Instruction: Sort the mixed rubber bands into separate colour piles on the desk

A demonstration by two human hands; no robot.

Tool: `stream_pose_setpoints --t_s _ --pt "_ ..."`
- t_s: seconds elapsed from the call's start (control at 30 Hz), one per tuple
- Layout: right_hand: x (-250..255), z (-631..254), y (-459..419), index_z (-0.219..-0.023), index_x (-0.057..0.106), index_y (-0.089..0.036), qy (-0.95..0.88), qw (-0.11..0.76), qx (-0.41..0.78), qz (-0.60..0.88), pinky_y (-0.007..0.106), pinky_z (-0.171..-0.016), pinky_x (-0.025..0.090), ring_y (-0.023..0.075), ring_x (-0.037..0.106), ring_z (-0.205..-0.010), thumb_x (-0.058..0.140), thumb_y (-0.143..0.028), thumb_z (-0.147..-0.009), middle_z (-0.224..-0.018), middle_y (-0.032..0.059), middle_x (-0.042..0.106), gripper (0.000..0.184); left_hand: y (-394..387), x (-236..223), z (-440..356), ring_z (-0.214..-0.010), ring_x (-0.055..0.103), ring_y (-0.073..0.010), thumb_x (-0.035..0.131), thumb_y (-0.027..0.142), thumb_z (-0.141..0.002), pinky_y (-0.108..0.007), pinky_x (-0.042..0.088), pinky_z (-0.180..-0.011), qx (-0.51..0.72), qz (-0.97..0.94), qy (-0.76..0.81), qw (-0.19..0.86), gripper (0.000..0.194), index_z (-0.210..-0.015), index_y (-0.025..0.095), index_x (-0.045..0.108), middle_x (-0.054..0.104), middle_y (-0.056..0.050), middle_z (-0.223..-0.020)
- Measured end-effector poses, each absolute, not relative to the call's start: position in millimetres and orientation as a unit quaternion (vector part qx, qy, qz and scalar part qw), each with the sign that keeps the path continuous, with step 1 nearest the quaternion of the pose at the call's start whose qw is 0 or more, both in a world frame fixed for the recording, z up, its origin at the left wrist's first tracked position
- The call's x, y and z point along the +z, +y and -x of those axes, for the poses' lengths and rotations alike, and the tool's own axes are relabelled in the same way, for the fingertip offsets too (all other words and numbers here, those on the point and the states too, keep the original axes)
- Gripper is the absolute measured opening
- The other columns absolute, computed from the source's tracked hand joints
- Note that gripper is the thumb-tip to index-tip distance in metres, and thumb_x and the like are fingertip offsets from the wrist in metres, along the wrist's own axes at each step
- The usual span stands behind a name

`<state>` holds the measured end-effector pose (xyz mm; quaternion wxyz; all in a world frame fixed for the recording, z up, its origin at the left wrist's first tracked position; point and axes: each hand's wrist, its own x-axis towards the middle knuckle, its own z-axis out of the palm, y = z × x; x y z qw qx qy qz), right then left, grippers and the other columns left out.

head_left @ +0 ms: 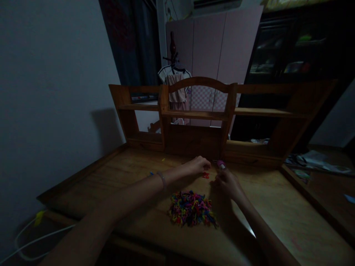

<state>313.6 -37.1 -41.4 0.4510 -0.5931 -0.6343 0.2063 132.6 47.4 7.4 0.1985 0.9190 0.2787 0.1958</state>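
A heap of small multicoloured loops, like hair ties or rubber bands (192,208), lies on the wooden desk (266,195). Beyond it is a little group of red loops (205,174). My left hand (200,164), palm down with bent, closed fingers, hovers just behind the red loops; whatever is in the fingers is hidden. To their right, my right hand (226,181) has its fingers drawn together in a pinch, and what they hold is too dark to make out. A small purple object (221,163) sits just past the right fingertips.
A wooden shelf unit (194,115) rises along the desk's far edge. A small blue piece (151,173) lies beside my left forearm, a tiny yellow one (163,159) farther back. White cable (41,236) loops at lower left. Plastic bags (318,162) lie at right.
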Motion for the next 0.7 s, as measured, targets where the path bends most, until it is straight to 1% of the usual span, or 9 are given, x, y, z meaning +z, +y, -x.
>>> stream_pose_setpoints --t_s 0.1,0.17,0.2,0.27,0.33,0.4,0.47,0.57,0.7 --pt "-47 -309 -34 -0.065 0.058 -0.02 -0.625 0.479 0.237 0.57 0.026 -0.053 0.044 0.02 0.062 -0.06 0.055 -0.028 -0.074 -0.062 0.0041 0.065 0.012 49 17 -120 -0.086 0.061 -0.0141 0.051 0.007 -0.076 -0.022 0.044 -0.077 0.217 -0.905 0.302 0.209 0.032 -0.102 0.015 0.068 0.069 -0.004 -0.096" --pt "-51 -305 -31 -0.066 0.057 -0.019 -0.622 0.485 0.25 0.562 0.027 -0.055 0.045 0.0199 0.061 -0.062 0.055 -0.031 -0.075 -0.064 0.0044 0.065 0.015 49 22 -100 -0.092 0.062 -0.0149 0.051 0.012 -0.08 -0.022 0.044 -0.08 0.218 -0.893 0.327 0.218 0.03 -0.105 0.016 0.066 0.069 -0.005 -0.102" --pt "-52 -302 -30 -0.066 0.057 -0.019 -0.621 0.485 0.253 0.561 0.027 -0.056 0.046 0.0197 0.061 -0.063 0.055 -0.033 -0.076 -0.065 0.0045 0.065 0.017 49 24 -88 -0.091 0.062 -0.0154 0.055 0.017 -0.079 -0.022 0.045 -0.078 0.207 -0.889 0.341 0.224 0.027 -0.104 0.016 0.067 0.069 -0.005 -0.1" --pt "-53 -297 -29 -0.068 0.057 -0.019 -0.623 0.487 0.259 0.555 0.027 -0.059 0.046 0.0193 0.061 -0.066 0.055 -0.036 -0.077 -0.068 0.0043 0.065 0.019 49 27 -59 -0.081 0.064 -0.0158 0.067 0.025 -0.072 -0.02 0.045 -0.07 0.157 -0.884 0.368 0.241 0.024 -0.095 0.016 0.069 0.071 -0.004 -0.089" --pt "-53 -291 -30 -0.07 0.057 -0.018 -0.629 0.49 0.27 0.539 0.027 -0.061 0.046 0.0189 0.06 -0.068 0.055 -0.038 -0.078 -0.069 0.004 0.064 0.021 48 28 -31 -0.069 0.064 -0.0148 0.075 0.03 -0.064 -0.019 0.044 -0.061 0.095 -0.876 0.398 0.256 0.027 -0.086 0.016 0.07 0.071 -0.002 -0.077" --pt "-51 -288 -32 -0.072 0.057 -0.018 -0.628 0.499 0.28 0.527 0.028 -0.062 0.046 0.0187 0.06 -0.069 0.055 -0.039 -0.079 -0.07 0.0039 0.063 0.022 47 28 -9 -0.063 0.063 -0.0139 0.078 0.033 -0.057 -0.019 0.042 -0.056 0.046 -0.862 0.433 0.26 0.031 -0.081 0.016 0.07 0.071 -0.001 -0.072" --pt "-52 -287 -32 -0.074 0.058 -0.017 -0.62 0.508 0.284 0.526 0.028 -0.064 0.047 0.0191 0.06 -0.071 0.056 -0.039 -0.079 -0.072 0.0045 0.064 0.022 43 25 5 -0.059 0.062 -0.0136 0.08 0.033 -0.052 -0.019 0.041 -0.053 0.001 -0.846 0.466 0.259 0.03 -0.076 0.017 0.07 0.07 -0.001 -0.069" --pt "-56 -290 -30 -0.078 0.06 -0.017 -0.603 0.526 0.276 0.532 0.03 -0.066 0.048 0.02 0.061 -0.073 0.055 -0.038 -0.08 -0.075 0.0048 0.064 0.022 35 14 12 -0.052 0.059 -0.0139 0.079 0.029 -0.048 -0.02 0.039 -0.048 -0.054 -0.825 0.503 0.253 0.023 -0.064 0.016 0.069 0.067 0.0 -0.059" --pt "-59 -298 -23 -0.08 0.063 -0.016 -0.588 0.55 0.272 0.527 0.032 -0.07 0.05 0.0211 0.064 -0.075 0.059 -0.04 -0.078 -0.077 0.0057 0.066 0.024 22 -1 8 -0.052 0.057 -0.014 0.071 0.018 -0.049 -0.02 0.036 -0.046 -0.051 -0.819 0.533 0.207 0.009 -0.057 0.017 0.066 0.061 0.002 -0.053"
